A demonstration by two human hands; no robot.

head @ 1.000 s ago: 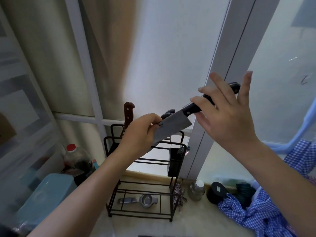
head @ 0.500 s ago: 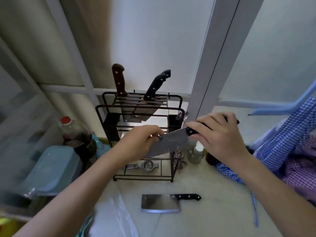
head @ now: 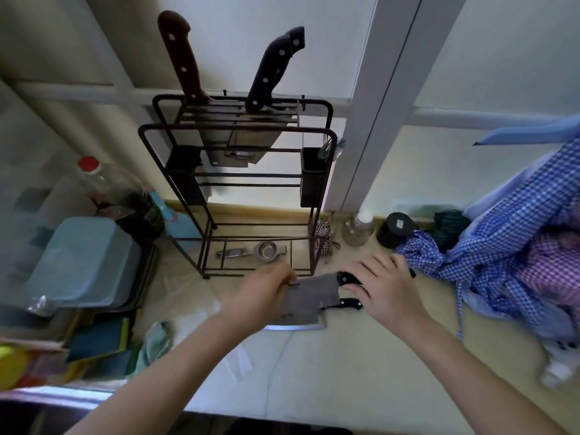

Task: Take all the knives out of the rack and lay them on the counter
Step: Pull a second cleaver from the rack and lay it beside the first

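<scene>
A cleaver [head: 314, 293] with a black handle is low over the counter [head: 345, 365], just in front of the rack. My right hand [head: 383, 287] grips its handle and my left hand [head: 263, 293] pinches the far end of its blade. Beneath it lies another cleaver [head: 301, 323], its black handle [head: 345, 304] sticking out to the right. The black wire rack [head: 238, 189] holds a brown-handled knife [head: 180, 58] and two black-handled knives [head: 276, 67] in its top slots.
A lemon squeezer [head: 254, 251] lies on the rack's base. Left of the rack stand a red-capped bottle [head: 116, 196] and a blue plastic tub [head: 84, 262]. A glass jar [head: 357, 229], a black lid [head: 397, 229] and blue checked cloth [head: 502, 252] crowd the right.
Both hands have lowered the cleaver from beside the rack's top down to the counter, right over the cleaver lying there. My view has tilted down.
</scene>
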